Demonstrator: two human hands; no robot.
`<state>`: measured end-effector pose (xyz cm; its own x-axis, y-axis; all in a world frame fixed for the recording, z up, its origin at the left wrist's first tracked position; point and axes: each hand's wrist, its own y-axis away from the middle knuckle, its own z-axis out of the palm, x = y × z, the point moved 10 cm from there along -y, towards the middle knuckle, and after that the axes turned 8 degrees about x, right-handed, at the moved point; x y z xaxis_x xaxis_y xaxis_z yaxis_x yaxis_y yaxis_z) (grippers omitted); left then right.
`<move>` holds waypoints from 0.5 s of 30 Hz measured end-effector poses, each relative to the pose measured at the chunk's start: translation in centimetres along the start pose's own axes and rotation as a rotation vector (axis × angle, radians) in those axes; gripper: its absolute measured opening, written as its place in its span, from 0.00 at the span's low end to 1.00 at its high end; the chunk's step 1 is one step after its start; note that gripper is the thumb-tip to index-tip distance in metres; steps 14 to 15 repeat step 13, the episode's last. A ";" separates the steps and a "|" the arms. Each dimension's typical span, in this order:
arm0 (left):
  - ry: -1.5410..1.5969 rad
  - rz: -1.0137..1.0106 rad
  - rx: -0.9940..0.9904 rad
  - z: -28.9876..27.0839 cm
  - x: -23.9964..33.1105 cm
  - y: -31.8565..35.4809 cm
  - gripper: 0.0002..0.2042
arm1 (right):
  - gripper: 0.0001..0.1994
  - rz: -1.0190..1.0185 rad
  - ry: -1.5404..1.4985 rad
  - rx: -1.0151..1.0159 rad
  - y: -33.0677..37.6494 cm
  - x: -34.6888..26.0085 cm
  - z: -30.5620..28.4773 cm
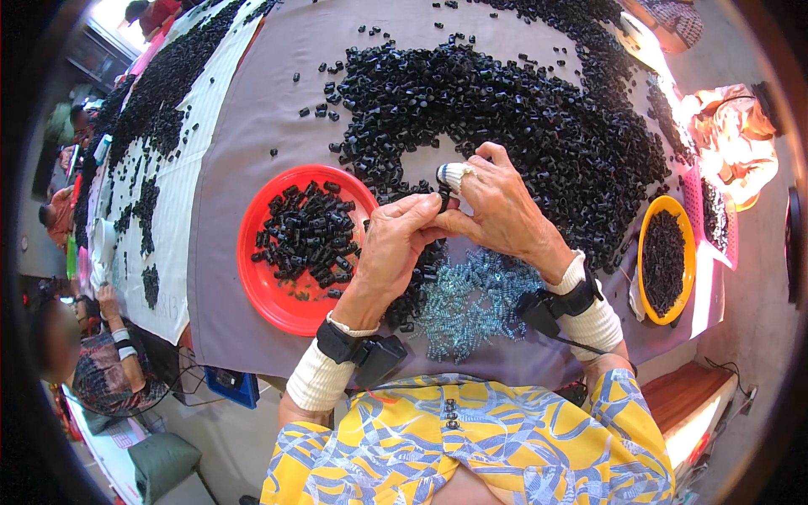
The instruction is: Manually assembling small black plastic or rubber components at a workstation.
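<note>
My left hand (394, 244) and my right hand (505, 210) meet over the table, fingers pinched together. Between the fingertips is a small black plastic part (445, 200), partly covered by them. A white finger cover (455, 174) wraps one finger of my right hand. Just below the hands lies a heap of small, shiny coil springs (471, 307). Beside my left hand stands a red plate (250, 261) holding many short black cylindrical pieces (307, 231). Beyond my hands spreads a large pile of loose black plastic pieces (497, 118).
At the right, a yellow bowl (693, 248) holds slender black parts, with a pink basket (693, 198) beside it. Another table (189, 122) with scattered black pieces runs along the left. A person (126, 366) sits there. A blue tray (232, 385) is below the table's near edge.
</note>
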<state>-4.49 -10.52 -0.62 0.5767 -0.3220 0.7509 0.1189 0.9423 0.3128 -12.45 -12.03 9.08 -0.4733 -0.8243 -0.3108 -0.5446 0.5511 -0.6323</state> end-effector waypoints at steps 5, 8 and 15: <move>0.030 0.008 -0.008 -0.1 0.1 0.0 0.10 | 0.16 -0.002 0.007 0.024 0.2 0.0 0.0; 0.003 0.002 -0.013 -0.1 0.0 0.0 0.10 | 0.16 -0.019 0.050 0.002 -0.1 -0.5 -0.2; -0.012 0.007 -0.035 0.0 0.2 0.2 0.10 | 0.16 0.008 -0.024 -0.079 0.4 -0.1 0.9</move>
